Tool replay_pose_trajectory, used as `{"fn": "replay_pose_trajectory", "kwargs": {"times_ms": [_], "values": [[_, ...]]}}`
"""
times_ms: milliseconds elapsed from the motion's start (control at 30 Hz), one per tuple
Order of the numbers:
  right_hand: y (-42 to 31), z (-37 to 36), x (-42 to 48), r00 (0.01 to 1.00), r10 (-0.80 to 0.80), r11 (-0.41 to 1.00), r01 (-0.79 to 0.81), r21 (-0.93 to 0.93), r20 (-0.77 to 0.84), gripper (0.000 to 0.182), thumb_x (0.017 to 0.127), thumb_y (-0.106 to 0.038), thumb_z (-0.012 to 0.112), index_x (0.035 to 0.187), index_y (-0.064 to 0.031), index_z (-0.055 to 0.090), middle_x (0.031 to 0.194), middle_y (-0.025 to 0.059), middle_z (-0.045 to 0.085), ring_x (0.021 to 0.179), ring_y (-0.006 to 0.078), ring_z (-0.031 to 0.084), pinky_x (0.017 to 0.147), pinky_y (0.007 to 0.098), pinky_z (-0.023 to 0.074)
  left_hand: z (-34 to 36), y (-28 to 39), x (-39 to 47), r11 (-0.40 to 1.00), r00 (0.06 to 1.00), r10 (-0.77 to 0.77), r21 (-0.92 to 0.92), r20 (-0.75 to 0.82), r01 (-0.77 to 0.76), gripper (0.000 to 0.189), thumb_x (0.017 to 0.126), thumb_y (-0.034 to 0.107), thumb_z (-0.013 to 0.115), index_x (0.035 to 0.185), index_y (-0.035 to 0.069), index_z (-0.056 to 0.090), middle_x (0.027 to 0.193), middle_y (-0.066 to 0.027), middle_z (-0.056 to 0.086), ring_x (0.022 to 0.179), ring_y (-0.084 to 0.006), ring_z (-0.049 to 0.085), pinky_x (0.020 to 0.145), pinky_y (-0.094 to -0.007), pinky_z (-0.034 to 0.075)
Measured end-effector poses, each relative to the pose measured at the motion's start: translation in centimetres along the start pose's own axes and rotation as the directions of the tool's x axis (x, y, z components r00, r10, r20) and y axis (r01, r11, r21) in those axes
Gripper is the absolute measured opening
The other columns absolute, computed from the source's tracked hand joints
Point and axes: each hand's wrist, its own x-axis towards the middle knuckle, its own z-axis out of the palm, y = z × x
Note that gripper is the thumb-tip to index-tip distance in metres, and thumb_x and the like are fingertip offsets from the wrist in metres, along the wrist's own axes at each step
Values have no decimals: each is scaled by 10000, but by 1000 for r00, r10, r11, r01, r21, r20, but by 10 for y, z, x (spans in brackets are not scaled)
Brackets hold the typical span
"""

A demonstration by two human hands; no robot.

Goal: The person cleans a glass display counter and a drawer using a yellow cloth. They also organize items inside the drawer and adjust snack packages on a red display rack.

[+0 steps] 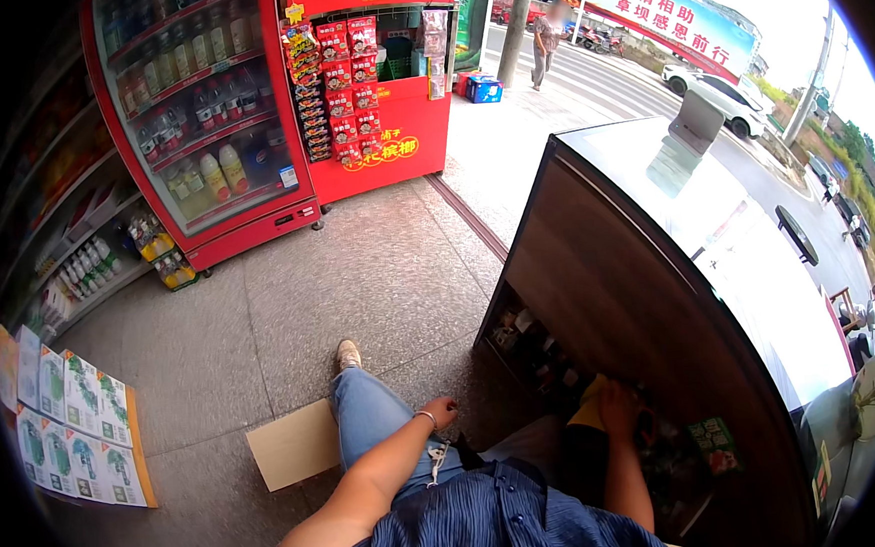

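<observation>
My right hand (617,407) reaches low beside the dark wooden counter (632,261), shut on a yellow cloth-like item (590,405); shadow hides part of its fingers. Just left of the counter's base, my left hand (440,412) hangs over my thigh with fingers loosely curled, a bracelet at the wrist; whether they are fully closed is not plain. Dim small goods (543,350) fill an open shelf under the countertop. A green printed packet (714,444) lies right of my right hand. Beside my leg on the floor is a tan cardboard piece (296,445).
A red drinks fridge (194,108) and a red display stand (384,134) with hanging snack packets line the far side. Stacked printed boxes (79,431) stand at left, near stocked shelves (92,272). Outside, a person (546,45) is by the road, with a white car (720,98) beyond.
</observation>
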Motion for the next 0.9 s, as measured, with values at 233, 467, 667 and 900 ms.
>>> {"fn": "replay_pose_trajectory", "kwargs": {"times_ms": [233, 467, 667, 900], "values": [[-10, -16, 6, 999, -7, 999, 5, 44, 45, 244, 915, -307, 485, 874, -118, 635, 830, 169, 665, 810, 386, 643, 749, 531, 488, 27, 15, 21, 994, 989, 104, -25, 108, -102, 396, 834, 264, 614, 1174, 61, 629, 1148, -179, 653, 1069, -313, 627, 938, -378, 489], [-9, -15, 8, 998, 61, 991, -64, 117, 26, 284, 928, -346, 469, 979, -144, 662, 929, 147, 680, 897, 393, 640, 795, 510, 491, 86, 25, 58, 953, 930, 282, 39, 235, -299, 347, 844, 250, 586, 1123, 50, 639, 1081, -177, 668, 1041, -335, 629, 900, -408, 501], [1, -36, -17, 996, -5, 941, -25, 338, 88, 282, 911, -314, 532, 1058, -104, 647, 976, 155, 670, 979, 367, 614, 847, 493, 459, 134, 63, 67, 718, 707, 487, 226, 513, -659, 349, 881, 297, 508, 1096, 59, 646, 1071, -171, 668, 1022, -353, 631, 888, -438, 506], [-28, -83, -55, 990, 123, 865, -141, 482, 68, 298, 876, -246, 581, 1113, -72, 626, 943, 175, 660, 876, 378, 626, 756, 466, 498, 166, 119, 43, 185, 395, 355, 350, 847, -918, 363, 850, 282, 531, 1118, 67, 647, 1093, -163, 670, 966, -321, 665, 865, -457, 520]]}}
